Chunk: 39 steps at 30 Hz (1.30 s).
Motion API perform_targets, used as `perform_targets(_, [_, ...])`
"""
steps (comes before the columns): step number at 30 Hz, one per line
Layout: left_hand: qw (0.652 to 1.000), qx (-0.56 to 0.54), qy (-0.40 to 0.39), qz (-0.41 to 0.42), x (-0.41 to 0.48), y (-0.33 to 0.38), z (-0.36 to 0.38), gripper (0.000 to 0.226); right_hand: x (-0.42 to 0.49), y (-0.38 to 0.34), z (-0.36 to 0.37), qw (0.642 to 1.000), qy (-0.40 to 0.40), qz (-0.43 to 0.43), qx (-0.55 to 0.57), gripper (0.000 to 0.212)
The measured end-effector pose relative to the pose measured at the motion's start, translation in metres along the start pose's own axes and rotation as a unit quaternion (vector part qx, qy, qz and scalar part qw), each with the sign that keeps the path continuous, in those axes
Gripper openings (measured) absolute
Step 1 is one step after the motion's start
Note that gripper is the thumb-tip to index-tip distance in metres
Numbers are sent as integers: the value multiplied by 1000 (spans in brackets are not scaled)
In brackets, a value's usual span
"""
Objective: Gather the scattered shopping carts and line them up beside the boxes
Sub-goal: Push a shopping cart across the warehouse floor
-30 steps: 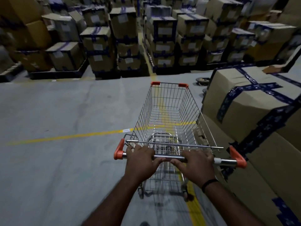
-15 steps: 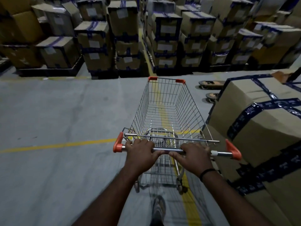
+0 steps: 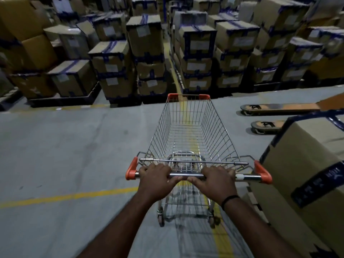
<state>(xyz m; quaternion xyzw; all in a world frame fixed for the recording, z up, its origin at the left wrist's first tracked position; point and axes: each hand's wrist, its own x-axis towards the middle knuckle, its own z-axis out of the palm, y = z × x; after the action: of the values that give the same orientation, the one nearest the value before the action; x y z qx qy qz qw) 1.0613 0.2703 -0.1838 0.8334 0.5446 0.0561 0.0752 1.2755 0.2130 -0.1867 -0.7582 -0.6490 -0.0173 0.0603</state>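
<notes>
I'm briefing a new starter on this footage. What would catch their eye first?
The empty shopping cart at centre, with the left hand and right hand gripping its handle bar. Then the stacked taped boxes filling the background, and the big box close on the right.

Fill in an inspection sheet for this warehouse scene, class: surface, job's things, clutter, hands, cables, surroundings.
Surface: grey concrete floor with yellow lines.
Job's things: one empty wire shopping cart, upright; large taped box close on its right.
Clutter: two pallet-jack forks lying on the floor ahead right.
Hands: left hand and right hand both closed on the cart handle.
Cables: nothing seen.
Surroundings: stacked cartons on pallets ahead; dim light.
</notes>
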Motion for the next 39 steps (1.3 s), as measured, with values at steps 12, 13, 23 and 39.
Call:
perform_targets(12, [1000, 14, 1, -28, 180, -38, -1, 60, 194, 12, 19, 999, -37, -25, 1, 68])
perform_targets(13, [999, 15, 4, -28, 198, -42, -1, 63, 213, 13, 22, 999, -39, -27, 3, 68])
perform_targets(23, [1000, 8, -6, -26, 391, -91, -5, 55, 417, 17, 41, 999, -30, -42, 15, 75])
perform_targets(39, [999, -4, 4, -44, 660, -160, -12, 50, 703, 20, 74, 998, -21, -61, 25, 73])
